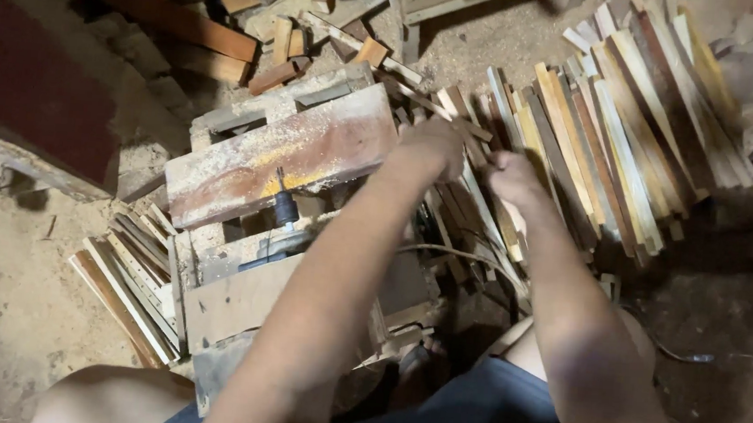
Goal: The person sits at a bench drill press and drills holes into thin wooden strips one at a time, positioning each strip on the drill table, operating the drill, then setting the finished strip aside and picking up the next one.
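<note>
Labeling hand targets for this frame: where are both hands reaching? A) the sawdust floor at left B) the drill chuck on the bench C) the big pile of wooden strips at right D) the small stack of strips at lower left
C: the left hand and the right hand both sit at the near edge of the big pile of wooden strips, apart from the drill chuck and the small stack of strips.

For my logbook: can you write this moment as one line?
left hand: on wooden strips | right hand: same pile | drill chuck: untouched
</note>
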